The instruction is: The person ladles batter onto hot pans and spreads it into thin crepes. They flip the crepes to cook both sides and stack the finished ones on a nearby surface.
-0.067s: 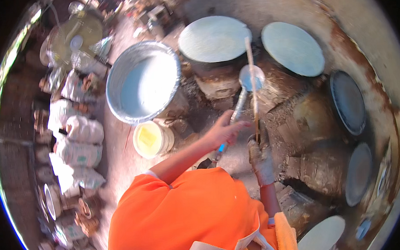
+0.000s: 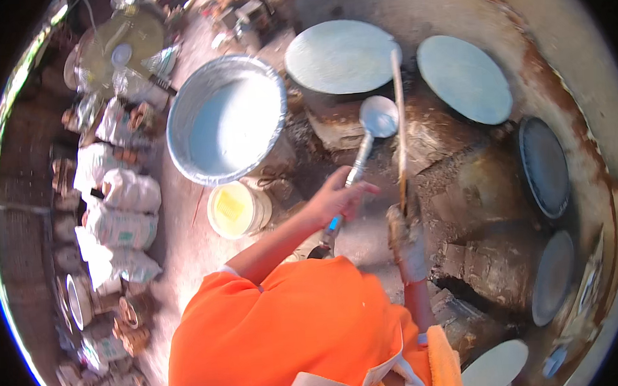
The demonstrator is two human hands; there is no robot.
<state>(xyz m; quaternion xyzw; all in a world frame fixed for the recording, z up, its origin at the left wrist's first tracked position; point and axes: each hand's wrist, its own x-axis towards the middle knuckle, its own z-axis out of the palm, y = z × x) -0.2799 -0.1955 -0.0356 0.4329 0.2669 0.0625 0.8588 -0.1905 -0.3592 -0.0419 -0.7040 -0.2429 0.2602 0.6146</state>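
Observation:
My left hand (image 2: 340, 197) is closed around the handle of a metal ladle (image 2: 379, 116), with a finger stretched out to the right. The ladle's round bowl is ahead of the hand, in front of the far griddle. My right hand (image 2: 407, 249), in a dirty work glove, grips a long thin wooden stick (image 2: 399, 118) that points away from me. In this view its far tip overlaps the right edge of a round griddle (image 2: 342, 57) covered in a pale layer. To its right is a second pale-covered griddle (image 2: 465, 80).
A large metal tub (image 2: 174, 134) of whitish liquid stands at the left, with a white bucket (image 2: 262, 213) holding something yellow before it. Dark griddles (image 2: 544, 168) curve down the right side on clay stoves (image 2: 480, 184). White sacks (image 2: 122, 227) and a fan (image 2: 120, 56) line the left.
The ladle has shifted slightly left and away from me with my left hand. My right hand keeps its hold on the stick. The whole view has turned a little.

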